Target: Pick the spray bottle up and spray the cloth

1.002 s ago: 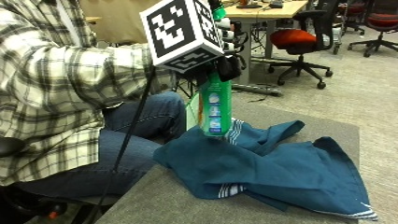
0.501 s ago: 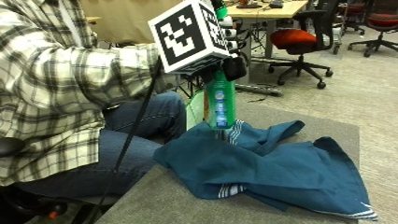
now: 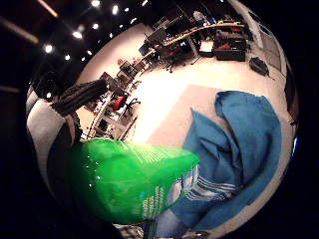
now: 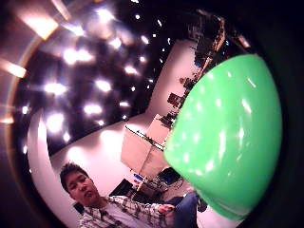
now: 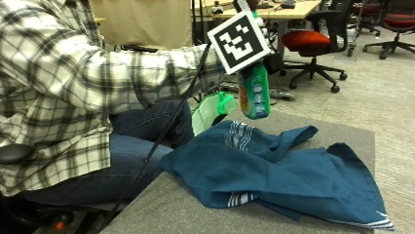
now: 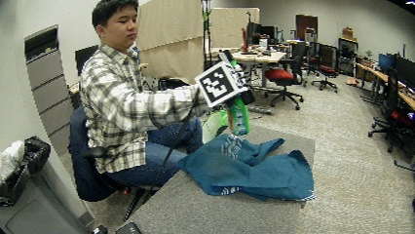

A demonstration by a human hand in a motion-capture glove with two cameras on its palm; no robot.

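Note:
A green spray bottle (image 5: 254, 95) hangs upright in the air above the near-left part of a crumpled blue cloth (image 5: 279, 175), clear of it. My gloved right hand (image 5: 273, 62) grips the bottle near its top, mostly hidden behind the glove's gear. The cloth lies spread on a grey table (image 5: 340, 136). In the wide outside view the bottle (image 6: 238, 116) is at chest height over the cloth (image 6: 259, 170). The bottle's body (image 3: 129, 184) fills much of the little finger side view, with the cloth (image 3: 244, 149) below; its green body (image 4: 228, 137) also fills the thumb side view.
A pale green object (image 5: 214, 109) sits just behind the table's far-left edge by the person's knee. A red office chair (image 5: 311, 41) and a desk (image 5: 279, 9) stand behind on the carpet. The table (image 6: 195, 209) has bare surface in front of the cloth.
My hand has lifted the spray bottle straight up, from just above the cloth to well above it. The cloth has not moved.

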